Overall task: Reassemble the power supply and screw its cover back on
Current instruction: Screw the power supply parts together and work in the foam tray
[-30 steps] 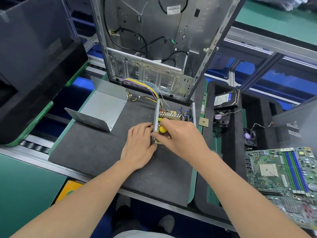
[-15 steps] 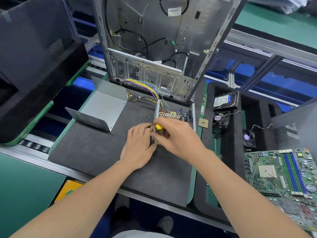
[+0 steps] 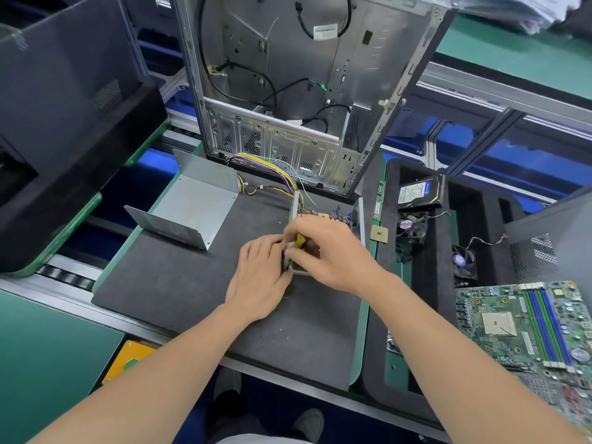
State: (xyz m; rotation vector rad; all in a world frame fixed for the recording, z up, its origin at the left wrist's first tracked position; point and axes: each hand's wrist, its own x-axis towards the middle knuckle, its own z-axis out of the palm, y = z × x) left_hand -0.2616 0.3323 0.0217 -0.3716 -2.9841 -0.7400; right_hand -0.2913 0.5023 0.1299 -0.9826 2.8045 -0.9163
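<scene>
The open power supply (image 3: 323, 216) sits on the dark foam mat (image 3: 179, 283), its circuit board and yellow and purple wires (image 3: 272, 168) exposed. Most of the supply is hidden under my hands. My left hand (image 3: 259, 277) presses against its left metal wall, fingers curled over the edge. Over the supply's front half, my right hand (image 3: 326, 251) grips a yellow-handled screwdriver (image 3: 300, 241); its tip is hidden. The bent grey metal cover (image 3: 192, 209) lies apart on the mat to the left, open side up.
An empty computer case (image 3: 288, 91) stands behind the mat. To the right, a black foam tray (image 3: 432, 251) holds a hard drive (image 3: 416, 190) and small fans (image 3: 408, 224). A green motherboard (image 3: 525, 322) lies at the right edge. A black panel (image 3: 64, 123) is at the left.
My right hand has shifted slightly left with the screwdriver handle, now closer to the supply's left wall and my left fingers. My left hand has stayed in place.
</scene>
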